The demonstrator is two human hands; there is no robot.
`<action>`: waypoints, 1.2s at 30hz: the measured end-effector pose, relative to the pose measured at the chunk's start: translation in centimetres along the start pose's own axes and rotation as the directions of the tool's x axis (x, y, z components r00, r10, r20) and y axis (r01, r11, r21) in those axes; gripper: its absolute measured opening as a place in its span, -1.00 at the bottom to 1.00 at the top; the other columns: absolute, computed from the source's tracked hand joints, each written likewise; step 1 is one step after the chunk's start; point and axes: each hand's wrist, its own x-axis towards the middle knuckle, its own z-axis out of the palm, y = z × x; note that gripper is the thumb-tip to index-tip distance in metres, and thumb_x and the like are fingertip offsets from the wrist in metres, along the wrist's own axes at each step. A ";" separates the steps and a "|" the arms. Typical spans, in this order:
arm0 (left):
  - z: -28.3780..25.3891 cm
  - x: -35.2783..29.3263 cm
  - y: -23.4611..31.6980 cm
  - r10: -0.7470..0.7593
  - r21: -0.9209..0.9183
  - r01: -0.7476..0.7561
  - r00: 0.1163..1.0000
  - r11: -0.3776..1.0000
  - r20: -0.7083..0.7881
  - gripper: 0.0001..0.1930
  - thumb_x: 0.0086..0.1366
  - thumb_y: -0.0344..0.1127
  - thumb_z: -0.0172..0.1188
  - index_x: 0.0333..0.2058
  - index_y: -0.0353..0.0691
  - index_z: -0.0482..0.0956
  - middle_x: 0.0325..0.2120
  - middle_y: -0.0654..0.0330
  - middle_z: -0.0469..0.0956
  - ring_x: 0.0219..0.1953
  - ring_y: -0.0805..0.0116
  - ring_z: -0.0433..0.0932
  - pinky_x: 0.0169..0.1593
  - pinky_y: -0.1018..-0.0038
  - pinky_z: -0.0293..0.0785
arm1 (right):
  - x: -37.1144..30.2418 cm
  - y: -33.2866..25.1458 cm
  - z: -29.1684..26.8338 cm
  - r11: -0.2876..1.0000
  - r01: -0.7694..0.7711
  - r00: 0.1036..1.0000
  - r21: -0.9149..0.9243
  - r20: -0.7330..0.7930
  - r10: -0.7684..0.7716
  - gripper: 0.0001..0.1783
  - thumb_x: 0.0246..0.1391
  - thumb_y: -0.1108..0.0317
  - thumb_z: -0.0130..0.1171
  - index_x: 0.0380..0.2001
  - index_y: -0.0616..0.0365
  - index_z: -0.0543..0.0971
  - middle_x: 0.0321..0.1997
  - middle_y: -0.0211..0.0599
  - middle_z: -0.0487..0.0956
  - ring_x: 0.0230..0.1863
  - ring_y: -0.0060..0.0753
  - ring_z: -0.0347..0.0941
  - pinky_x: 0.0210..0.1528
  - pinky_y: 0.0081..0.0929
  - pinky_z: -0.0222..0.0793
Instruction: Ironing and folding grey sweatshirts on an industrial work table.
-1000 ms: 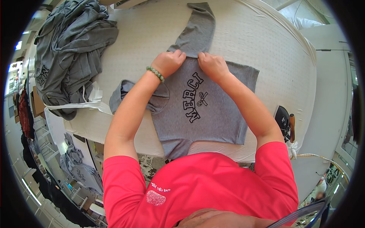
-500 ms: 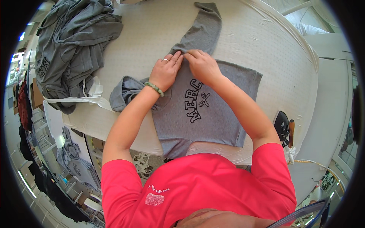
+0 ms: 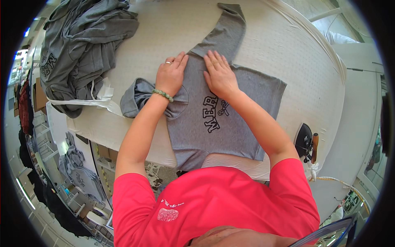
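Note:
A grey hooded sweatshirt (image 3: pixel 242 136) lies spread on a white cloth-covered table, with dark outlined lettering and a small bow on its chest. Its hood (image 3: pixel 138 99) is bunched at the left, beside my left forearm. One sleeve (image 3: pixel 226 33) stretches away toward the far side. My left hand (image 3: pixel 170 76) rests on the fabric near the shoulder, fingers out straight; a ring and a bead bracelet are on it. My right hand (image 3: pixel 221 77) lies flat on the upper chest by the sleeve seam, covering part of the lettering. Neither hand grips the cloth.
A heap of grey garments (image 3: pixel 90 37) covers the far left of the table, near a white strip of cloth (image 3: pixel 88 105). An iron (image 3: pixel 303 140) with a wooden handle stands at the right edge, its hose trailing off. Below left, more grey garments (image 3: pixel 84 177) are stacked.
My fingers were pinched together on the sleeve seam. Now my hands have moved apart and flattened on the sweatshirt, the right one slightly lower.

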 end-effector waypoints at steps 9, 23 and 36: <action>-2.8 2.9 -0.9 -0.018 0.025 0.011 0.949 1.000 0.315 -0.36 0.20 -0.38 0.23 0.30 0.12 0.49 0.12 0.09 0.48 0.04 0.11 0.57 0.03 0.22 0.60 | 6.4 2.8 1.2 0.980 -0.063 0.971 0.188 0.237 0.017 -0.51 0.29 0.33 0.04 0.25 0.24 0.49 0.49 -0.01 0.34 0.55 0.01 0.17 0.56 -0.08 0.08; -5.2 6.1 -2.2 0.013 0.000 -0.018 0.743 1.000 0.669 -0.09 0.19 -0.26 0.40 0.48 0.33 0.17 0.19 0.03 0.38 0.15 0.03 0.54 0.18 0.19 0.56 | -5.0 -1.2 -2.3 0.991 -0.092 0.988 -0.093 0.115 0.102 -0.17 0.30 -0.07 0.15 0.44 0.27 0.29 0.60 -0.04 0.16 0.63 -0.06 0.00 0.63 -0.06 -0.17; -6.0 6.4 -2.3 -0.003 0.058 -0.061 0.666 0.996 0.746 0.21 -0.07 -0.30 0.64 0.51 0.30 0.07 0.21 0.01 0.36 0.19 -0.01 0.51 0.22 0.20 0.54 | -38.1 9.1 -25.8 0.503 -0.733 0.670 -0.457 -0.355 0.652 -0.20 0.29 0.12 0.28 0.43 0.31 0.24 0.52 0.18 0.23 0.52 0.24 0.15 0.54 -0.02 0.08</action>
